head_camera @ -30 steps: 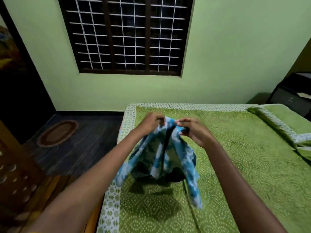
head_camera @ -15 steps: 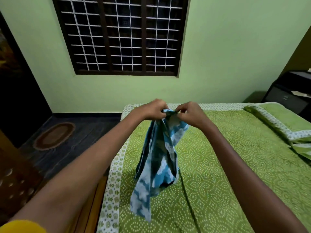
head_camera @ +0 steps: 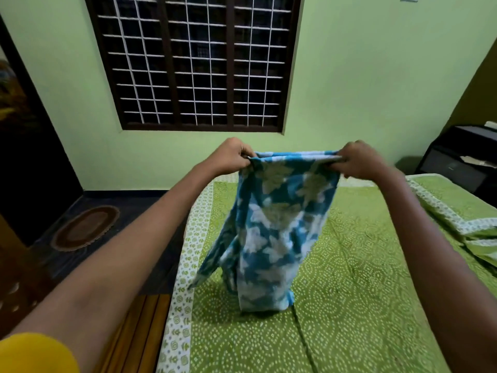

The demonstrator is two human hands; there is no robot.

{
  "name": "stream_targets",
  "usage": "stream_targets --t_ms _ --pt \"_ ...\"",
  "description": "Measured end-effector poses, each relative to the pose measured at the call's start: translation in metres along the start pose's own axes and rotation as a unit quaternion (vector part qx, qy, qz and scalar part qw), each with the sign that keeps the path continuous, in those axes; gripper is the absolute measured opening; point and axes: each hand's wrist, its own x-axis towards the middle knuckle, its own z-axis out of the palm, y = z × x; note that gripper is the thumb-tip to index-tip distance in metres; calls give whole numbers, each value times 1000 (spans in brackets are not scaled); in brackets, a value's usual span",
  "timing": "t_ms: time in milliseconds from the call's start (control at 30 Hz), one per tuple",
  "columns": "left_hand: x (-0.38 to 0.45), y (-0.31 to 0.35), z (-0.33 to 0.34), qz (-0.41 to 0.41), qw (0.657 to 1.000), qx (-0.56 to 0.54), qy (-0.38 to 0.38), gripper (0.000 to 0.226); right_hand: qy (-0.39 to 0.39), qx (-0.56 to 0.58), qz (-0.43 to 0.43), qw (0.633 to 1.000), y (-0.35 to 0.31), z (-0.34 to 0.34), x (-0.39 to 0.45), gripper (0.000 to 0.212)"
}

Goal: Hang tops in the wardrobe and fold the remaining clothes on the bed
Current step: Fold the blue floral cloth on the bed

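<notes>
A blue garment with a white and pale green leaf print (head_camera: pixel 274 230) hangs in front of me above the bed (head_camera: pixel 363 305). My left hand (head_camera: pixel 231 156) grips its top edge at the left end. My right hand (head_camera: pixel 359 158) grips the same edge at the right end. The edge is stretched taut between the two hands. The cloth hangs down, and its lower end touches the green patterned bedsheet. One loose flap trails toward the bed's left border.
A green pillow (head_camera: pixel 451 205) lies at the bed's right side. A dark cabinet (head_camera: pixel 462 157) stands in the right corner. An oval mat (head_camera: pixel 86 227) lies on the dark floor to the left. A barred window (head_camera: pixel 196 63) fills the wall ahead.
My hands have risen and moved apart, stretching the garment's top edge wide. The bunched cloth has lifted and opened out.
</notes>
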Motion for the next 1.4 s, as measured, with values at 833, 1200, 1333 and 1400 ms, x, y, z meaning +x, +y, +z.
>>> stream_targets --t_ms 833,1200,1333,1400 --pt "36 140 107 -19 987 -159 -6 23 153 322 306 883 84 3 -116 34" --pt "101 236 212 -145 938 -299 -94 33 179 405 393 806 213 1 -148 30" --pt "144 278 279 -177 914 -352 -92 31 122 582 404 695 288 8 -143 13" --pt "170 286 327 -173 917 -347 -94 16 98 623 411 658 332 22 -135 18"
